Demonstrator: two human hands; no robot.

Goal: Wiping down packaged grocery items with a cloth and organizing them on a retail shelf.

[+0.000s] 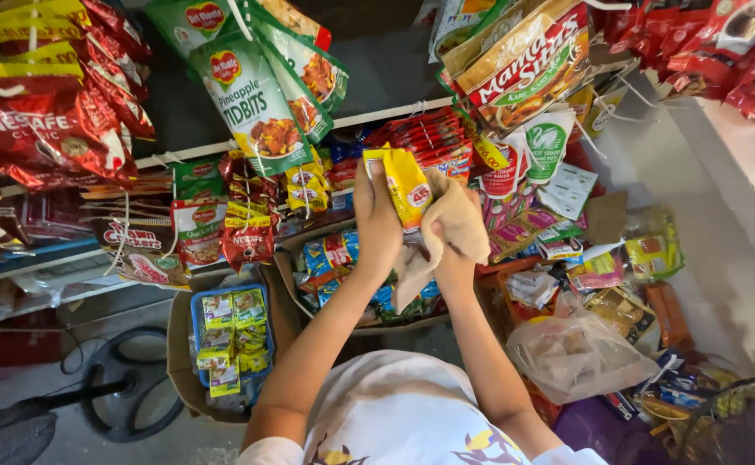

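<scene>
From where I watch, my left hand (pixel 377 220) is closed around a small yellow sachet (pixel 407 185), thumb and fingers pinching its lower half, holding it upright in front of the hanging red sachet strips (pixel 425 136). My right hand (pixel 451 250) is bunched around a beige cloth (pixel 457 215), which is pressed against the sachet's right side — cloth and packet touching. I judge the sachet light and thin, a crinkly foil or plastic skin that will flex and could slide between dry fingers, so the sealed edges look like the firmest place to pinch; squeezing the middle risks creasing it. The cloth is soft and limp, and a loose fistful holds it well. Below the hands sits a cardboard box (pixel 284 267) of blue packets (pixel 317 258) — well apart from the sachet.
</scene>
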